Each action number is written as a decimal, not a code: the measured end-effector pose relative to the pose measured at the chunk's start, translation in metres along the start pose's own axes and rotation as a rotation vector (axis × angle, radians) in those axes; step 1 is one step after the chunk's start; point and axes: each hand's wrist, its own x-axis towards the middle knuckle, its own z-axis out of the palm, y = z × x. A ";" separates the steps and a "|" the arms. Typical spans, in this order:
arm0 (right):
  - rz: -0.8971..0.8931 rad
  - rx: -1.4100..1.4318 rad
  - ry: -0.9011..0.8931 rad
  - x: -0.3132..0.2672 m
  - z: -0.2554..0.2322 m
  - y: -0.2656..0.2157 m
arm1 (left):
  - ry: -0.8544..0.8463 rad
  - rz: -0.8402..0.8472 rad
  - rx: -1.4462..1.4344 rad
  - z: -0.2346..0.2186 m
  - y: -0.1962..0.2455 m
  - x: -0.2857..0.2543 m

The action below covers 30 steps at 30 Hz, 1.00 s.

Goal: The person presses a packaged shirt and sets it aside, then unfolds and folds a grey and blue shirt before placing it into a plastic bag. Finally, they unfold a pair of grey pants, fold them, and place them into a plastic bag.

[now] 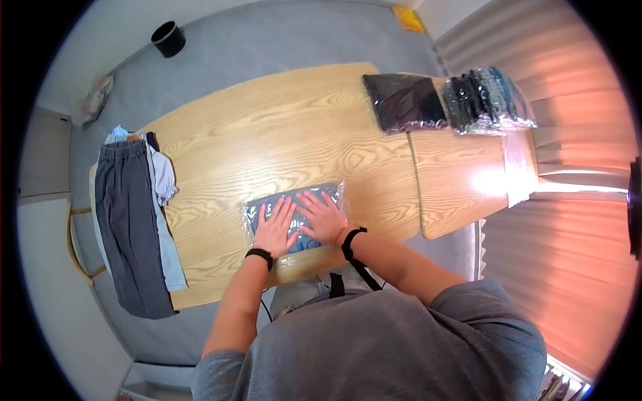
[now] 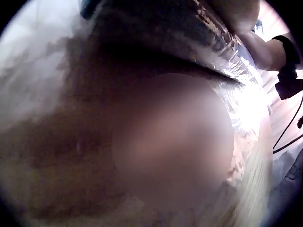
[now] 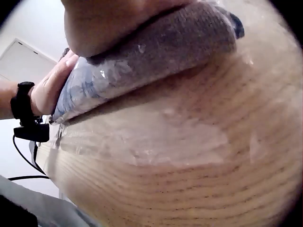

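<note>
Head view: a folded blue garment sealed in a clear plastic bag [image 1: 294,215] is laid flat on the wooden counter [image 1: 281,134], near its front edge. The left hand [image 1: 275,228] and the right hand [image 1: 322,215] are pressed side by side on top of the bag, palms down, fingers straight and spread. Dark grey trousers [image 1: 127,234] are draped over the counter's left end. At the far right end, a bagged black garment [image 1: 403,101] is placed just beside a stack of further bagged clothes [image 1: 488,99].
</note>
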 end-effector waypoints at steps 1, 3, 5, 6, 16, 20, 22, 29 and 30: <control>-0.016 0.019 0.009 -0.001 0.000 0.001 | 0.008 0.002 -0.006 0.000 0.000 0.000; -0.031 0.068 -0.005 -0.002 -0.002 0.000 | 0.020 0.012 -0.011 0.000 -0.001 -0.002; -0.031 0.129 -0.058 -0.002 -0.010 0.006 | 0.032 0.014 -0.112 0.000 -0.004 -0.003; -0.035 0.205 -0.124 -0.003 -0.016 0.008 | 0.031 0.014 -0.109 -0.005 -0.003 -0.002; 1.006 0.697 -0.023 -0.069 -0.009 0.057 | 0.461 -0.711 -0.590 0.015 -0.046 -0.077; 0.840 1.497 -0.140 -0.073 0.008 0.055 | 0.285 -0.924 -0.975 0.028 -0.047 -0.078; 0.904 1.398 -0.103 -0.069 0.003 0.043 | 0.361 -0.884 -1.105 0.059 -0.057 -0.081; 0.843 1.178 0.033 -0.077 0.007 0.048 | 0.276 -0.896 -1.287 0.036 -0.030 -0.067; 0.879 1.107 0.075 -0.077 0.004 0.046 | 0.309 -0.907 -1.299 0.045 -0.030 -0.065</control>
